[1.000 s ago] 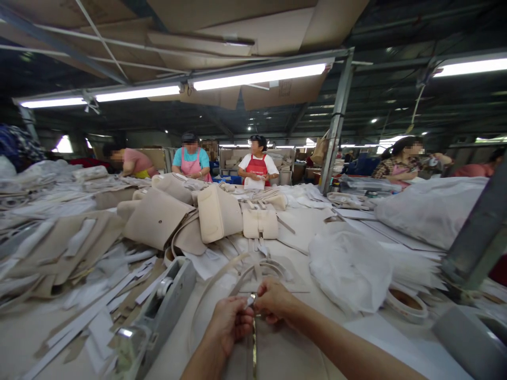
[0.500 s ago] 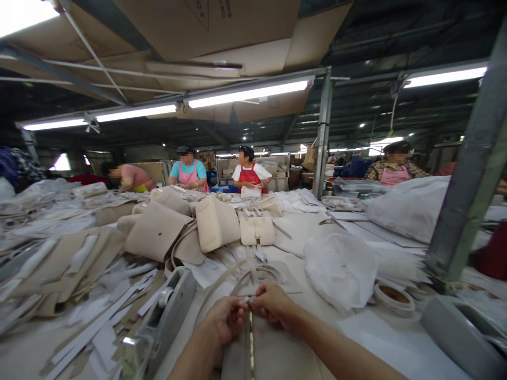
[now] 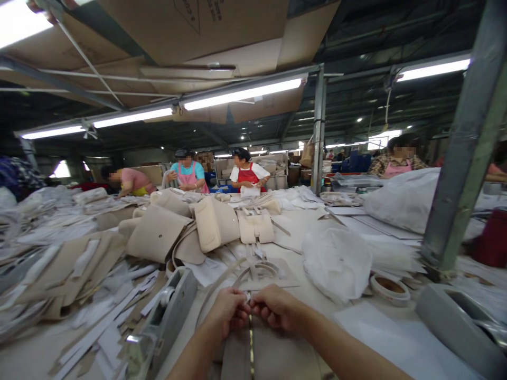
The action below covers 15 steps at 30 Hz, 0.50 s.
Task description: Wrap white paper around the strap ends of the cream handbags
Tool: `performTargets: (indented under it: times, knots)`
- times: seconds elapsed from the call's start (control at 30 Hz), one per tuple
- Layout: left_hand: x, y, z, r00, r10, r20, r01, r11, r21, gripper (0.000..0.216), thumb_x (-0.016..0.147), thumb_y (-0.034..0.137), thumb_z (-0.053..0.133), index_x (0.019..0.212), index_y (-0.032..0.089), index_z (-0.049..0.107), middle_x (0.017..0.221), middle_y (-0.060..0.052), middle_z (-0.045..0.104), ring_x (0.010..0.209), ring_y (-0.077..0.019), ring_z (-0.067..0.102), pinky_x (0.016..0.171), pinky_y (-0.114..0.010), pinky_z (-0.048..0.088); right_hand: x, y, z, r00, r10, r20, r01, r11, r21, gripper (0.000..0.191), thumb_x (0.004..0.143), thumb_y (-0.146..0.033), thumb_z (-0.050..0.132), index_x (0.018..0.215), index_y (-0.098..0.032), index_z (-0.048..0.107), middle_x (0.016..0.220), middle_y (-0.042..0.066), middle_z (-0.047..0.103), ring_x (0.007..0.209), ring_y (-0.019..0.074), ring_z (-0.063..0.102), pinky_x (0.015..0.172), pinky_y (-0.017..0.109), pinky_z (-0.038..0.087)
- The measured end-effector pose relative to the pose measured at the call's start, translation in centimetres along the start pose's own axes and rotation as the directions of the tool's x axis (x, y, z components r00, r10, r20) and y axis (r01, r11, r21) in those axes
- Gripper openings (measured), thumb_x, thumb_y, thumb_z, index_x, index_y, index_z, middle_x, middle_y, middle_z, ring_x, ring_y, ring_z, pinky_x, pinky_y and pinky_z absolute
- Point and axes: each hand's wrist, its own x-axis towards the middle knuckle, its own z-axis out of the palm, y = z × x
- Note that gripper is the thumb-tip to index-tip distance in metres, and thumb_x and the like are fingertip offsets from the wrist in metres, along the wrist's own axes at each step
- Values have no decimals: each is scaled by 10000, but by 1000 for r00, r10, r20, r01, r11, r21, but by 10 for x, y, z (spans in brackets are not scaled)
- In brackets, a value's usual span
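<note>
My left hand (image 3: 225,314) and my right hand (image 3: 277,309) meet at the bottom middle, both pinched shut on the end of a gold zipper (image 3: 250,343) that runs down a beige bag panel (image 3: 273,356) lying under my wrists. A small silver zipper pull (image 3: 248,297) shows between my fingertips. Beige straps (image 3: 253,270) curve on the table just beyond my hands.
A grey tape dispenser (image 3: 164,319) lies at my left. Finished beige bags (image 3: 214,224) pile up beyond, scrap strips (image 3: 79,285) at left. A white plastic bag (image 3: 336,261), tape roll (image 3: 390,289) and steel post (image 3: 459,158) stand right. Several aproned people (image 3: 247,177) work at the far side.
The view has tilted and shifted a little right to left; my hands stay pinched together on the zipper end, with the bag panel drawn closer under them.
</note>
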Motion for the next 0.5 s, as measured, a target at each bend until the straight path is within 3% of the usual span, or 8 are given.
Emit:
performTargets:
  times: [0.13,0.3,0.5]
  knots:
    - [-4,-7,10,992,109,-58,-104,991,89,259,749,193,553,999,183,486,452,63,581,321,-97,468,349,-162,271,8,-1,5,984,104,147,-137,963,233,426,887,-88,373,468,-155,405,386,-103,302,259,-17,211,288,70,142]
    - [4,-27,18,967,200,-161,-183,976,114,271,782,241,581,983,212,402,413,94,540,290,-116,470,303,-170,271,10,11,11,963,20,267,-155,853,498,475,959,-141,265,496,-169,364,405,-114,253,263,-21,213,281,66,130]
    - [14,-43,17,960,177,-216,-170,984,54,378,735,329,665,954,203,384,521,49,620,335,-131,535,314,-202,368,18,28,8,943,-56,328,-191,715,673,415,974,-176,310,577,-154,430,456,-109,314,267,-26,227,276,75,143]
